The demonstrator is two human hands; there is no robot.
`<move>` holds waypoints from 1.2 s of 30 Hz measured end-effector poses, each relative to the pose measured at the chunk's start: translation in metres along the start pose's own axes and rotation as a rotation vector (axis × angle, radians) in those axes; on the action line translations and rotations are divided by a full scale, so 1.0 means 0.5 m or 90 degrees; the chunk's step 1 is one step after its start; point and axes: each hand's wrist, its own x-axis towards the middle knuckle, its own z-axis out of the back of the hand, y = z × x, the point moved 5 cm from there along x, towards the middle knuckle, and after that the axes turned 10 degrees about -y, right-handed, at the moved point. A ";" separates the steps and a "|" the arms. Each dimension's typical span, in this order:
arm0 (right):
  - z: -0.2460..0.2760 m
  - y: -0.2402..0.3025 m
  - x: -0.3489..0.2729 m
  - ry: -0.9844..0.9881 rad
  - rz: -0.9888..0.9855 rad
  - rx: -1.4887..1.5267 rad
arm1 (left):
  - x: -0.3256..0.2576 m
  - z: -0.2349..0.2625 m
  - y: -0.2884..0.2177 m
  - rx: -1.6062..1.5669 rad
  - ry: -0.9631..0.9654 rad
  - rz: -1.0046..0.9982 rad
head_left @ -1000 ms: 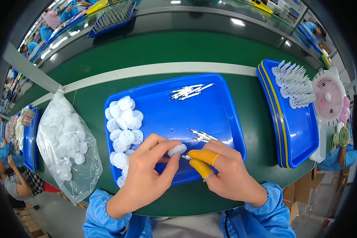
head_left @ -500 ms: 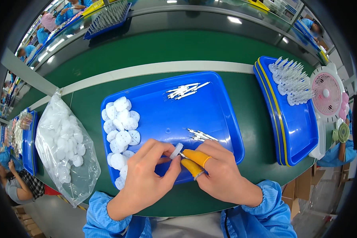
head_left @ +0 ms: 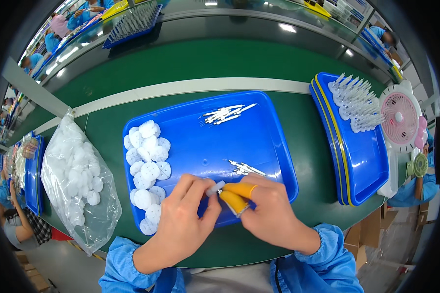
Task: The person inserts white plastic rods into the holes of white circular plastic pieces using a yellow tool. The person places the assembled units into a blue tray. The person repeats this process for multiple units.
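My left hand (head_left: 178, 222) pinches a small round white disc (head_left: 215, 188) between thumb and fingers, over the near edge of a large blue tray (head_left: 288, 168). At the disc's right side, my right hand (head_left: 266, 207) has its yellow-covered thumb and forefinger closed. A small greyish piece shows between those tips, too little of it to name. Piled along the tray's left side are several white discs (head_left: 150, 171) with tiny holes. Thin white sticks with fine wire ends lie in two bunches, a far one (head_left: 225, 115) and a nearer one (head_left: 247, 169) just beyond my right hand.
Left of the tray lies a clear plastic bag (head_left: 80, 171) of white discs. To the right, stacked blue trays (head_left: 371, 176) bear discs with upright sticks (head_left: 354, 102), beside a pink-and-white fan (head_left: 398, 117). A pale rail (head_left: 200, 84) crosses behind the tray. Other people sit farther off.
The disc has turned slightly in my left fingers, and my right thumb and forefinger have shifted a little against it. The whole view has moved slightly.
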 end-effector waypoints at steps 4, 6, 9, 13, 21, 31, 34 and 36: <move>0.034 -0.033 0.013 0.002 0.016 -0.184 | 0.020 0.018 0.012 -0.002 -0.047 0.025; 0.037 -0.038 0.013 0.011 0.019 -0.259 | 0.024 0.024 0.008 -0.019 -0.009 0.059; 0.027 -0.048 0.009 0.015 0.010 -0.291 | 0.025 0.023 0.011 -0.040 0.023 0.086; 0.035 -0.029 0.010 0.037 0.006 -0.129 | 0.024 0.020 0.007 -0.114 0.025 0.169; 0.026 0.002 0.001 0.107 0.096 0.034 | 0.022 0.015 -0.001 -0.110 0.045 0.110; 0.026 -0.020 0.011 0.107 0.088 -0.063 | 0.020 0.007 0.009 -0.080 0.021 0.137; 0.027 -0.015 0.011 0.115 0.084 -0.068 | 0.019 0.007 0.013 -0.073 0.020 0.142; 0.028 -0.018 0.011 0.129 0.074 -0.083 | 0.018 0.006 0.013 -0.072 0.025 0.142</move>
